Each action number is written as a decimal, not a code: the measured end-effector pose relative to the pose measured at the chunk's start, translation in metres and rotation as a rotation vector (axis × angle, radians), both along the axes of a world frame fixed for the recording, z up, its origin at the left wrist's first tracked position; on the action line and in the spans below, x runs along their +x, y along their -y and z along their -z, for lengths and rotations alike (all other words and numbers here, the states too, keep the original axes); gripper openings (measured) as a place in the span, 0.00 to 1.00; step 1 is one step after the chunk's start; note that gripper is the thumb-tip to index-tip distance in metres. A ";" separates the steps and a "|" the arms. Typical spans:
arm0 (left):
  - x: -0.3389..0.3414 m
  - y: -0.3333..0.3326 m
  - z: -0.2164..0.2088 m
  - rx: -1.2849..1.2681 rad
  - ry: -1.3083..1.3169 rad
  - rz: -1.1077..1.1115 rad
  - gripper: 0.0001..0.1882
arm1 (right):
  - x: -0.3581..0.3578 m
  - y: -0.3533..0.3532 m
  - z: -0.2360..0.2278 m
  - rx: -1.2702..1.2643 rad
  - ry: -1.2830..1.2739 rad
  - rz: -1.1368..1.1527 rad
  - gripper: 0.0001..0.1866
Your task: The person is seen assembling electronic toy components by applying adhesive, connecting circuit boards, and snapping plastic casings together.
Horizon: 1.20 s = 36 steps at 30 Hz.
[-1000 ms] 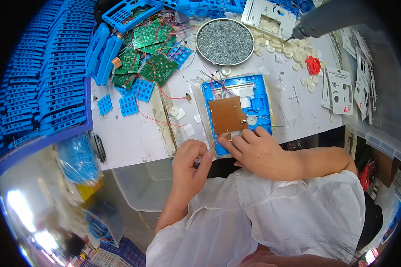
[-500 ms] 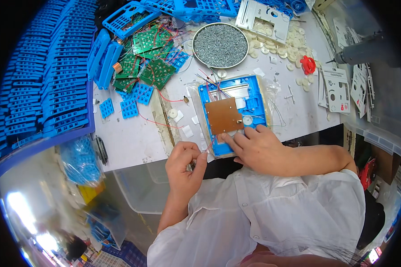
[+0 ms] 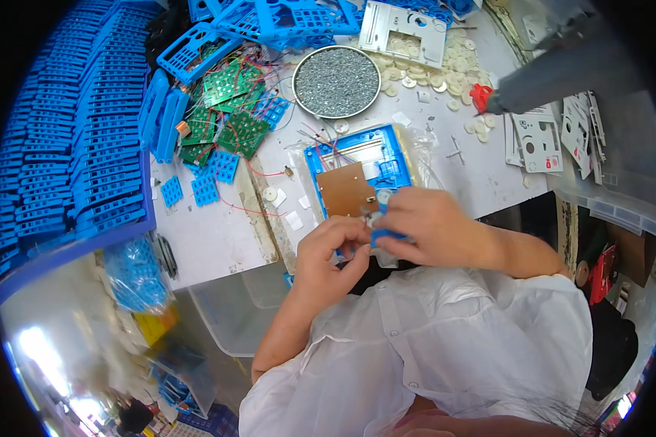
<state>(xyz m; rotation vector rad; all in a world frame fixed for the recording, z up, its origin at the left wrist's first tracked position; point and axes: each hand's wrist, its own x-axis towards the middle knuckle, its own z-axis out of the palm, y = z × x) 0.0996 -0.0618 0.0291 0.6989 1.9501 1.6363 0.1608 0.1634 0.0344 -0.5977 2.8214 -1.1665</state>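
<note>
A blue plastic housing [image 3: 397, 156] lies open-side up in front of me, on a clear plastic bag. Across its lower left part rests a brown circuit board [image 3: 345, 191], and thin wires spread out at the housing's upper left. My left hand [image 3: 333, 255] is curled at the housing's near edge, thumb and fingers drawn together. My right hand [image 3: 434, 229] is bent over the near right corner, fingers closed beside a small pale disc [image 3: 383, 197]. The two sets of fingertips almost meet, and what they pinch is too small and covered to name.
A round dish of screws [image 3: 337, 81] stands beyond the housing. Green circuit boards [image 3: 244, 135] with wires pile up at left, near stacked blue housings [image 3: 102, 109]. A grey power screwdriver [image 3: 554, 76] hangs at upper right, above white panels [image 3: 538, 142]. Pale discs [image 3: 459, 73] lie scattered.
My left hand has moved right, toward the right hand, and the red wire at its fingertips is no longer visible. My right hand has lifted off the board and curled. The screwdriver appears larger and further left.
</note>
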 end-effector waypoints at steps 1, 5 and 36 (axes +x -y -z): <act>-0.001 -0.005 -0.006 -0.071 -0.093 0.041 0.04 | -0.001 -0.006 -0.008 -0.084 -0.009 0.077 0.23; 0.000 -0.022 -0.008 -0.123 -0.217 0.095 0.07 | 0.005 -0.013 -0.013 -0.239 -0.016 0.219 0.21; 0.006 -0.016 0.026 -0.292 -0.852 0.250 0.17 | 0.028 -0.045 0.038 0.115 -0.200 -0.093 0.07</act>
